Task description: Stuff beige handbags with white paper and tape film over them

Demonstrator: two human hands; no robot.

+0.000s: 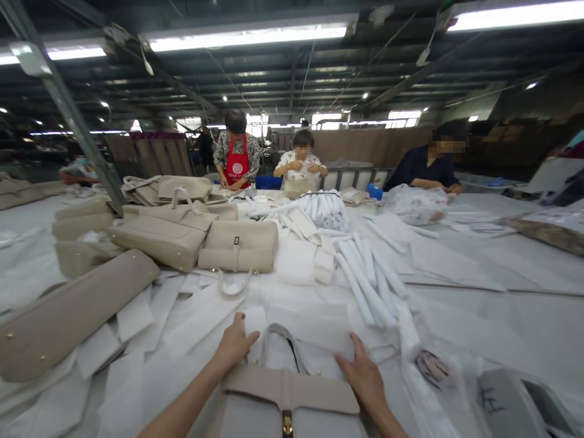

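A beige handbag point(319, 392) lies close in front of me, its flap with a gold clasp point(287, 423) facing me and its handle point(296, 350) standing up behind. Just beyond the handle is a white, thin packing sheet point(314, 322). My left hand point(235, 344) is at the left of the handle, thumb and forefinger apart, over white sheets. Across from it, my right hand point(362, 371) has its thumb and forefinger spread at the right edge of the packing sheet, by the bag's right corner. Neither hand visibly grips anything.
More beige handbags point(239, 246) are piled at the left, with a long one point(77, 316) nearest. White rolls point(365, 280) lie right of centre. Plastic wrapping point(433, 371) and a grey box-like object point(520, 398) are at the right. Several co-workers, one in a red apron point(237, 164), are across the table.
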